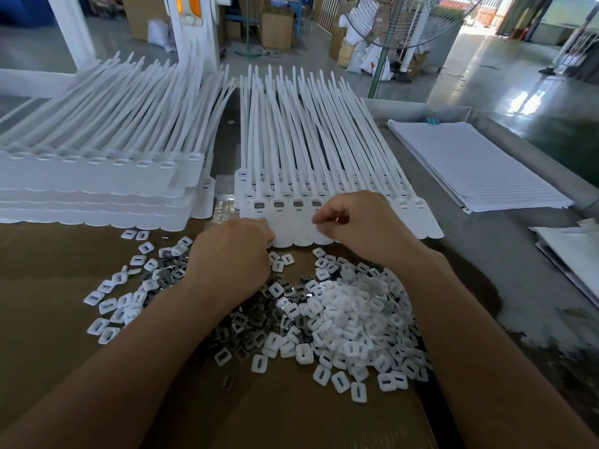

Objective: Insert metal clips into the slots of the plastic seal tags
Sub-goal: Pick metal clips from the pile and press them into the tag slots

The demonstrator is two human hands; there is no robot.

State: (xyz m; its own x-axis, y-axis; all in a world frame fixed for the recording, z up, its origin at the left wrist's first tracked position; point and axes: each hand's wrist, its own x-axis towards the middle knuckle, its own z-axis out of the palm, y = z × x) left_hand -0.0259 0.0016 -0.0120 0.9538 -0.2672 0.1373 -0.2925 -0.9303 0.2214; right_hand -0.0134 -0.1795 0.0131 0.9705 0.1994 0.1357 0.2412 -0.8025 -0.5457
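- My right hand (353, 222): fingers pinched over the seal tags (291, 233) on the bench (479, 251); clip inside? Can't tell.
- My left hand (233, 251) curls at their near edge, grip hidden.
- Loose metal clips (256, 319) look tiny, light, slippery; I'd pinch the edges.

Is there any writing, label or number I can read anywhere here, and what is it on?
No text here can be read.
Tags: blank white, no print shows.
Paper stack: ruled lines only, no words.
Sack at the back: a red mark, too blurred to read.
Boxes at the back: no legible print.
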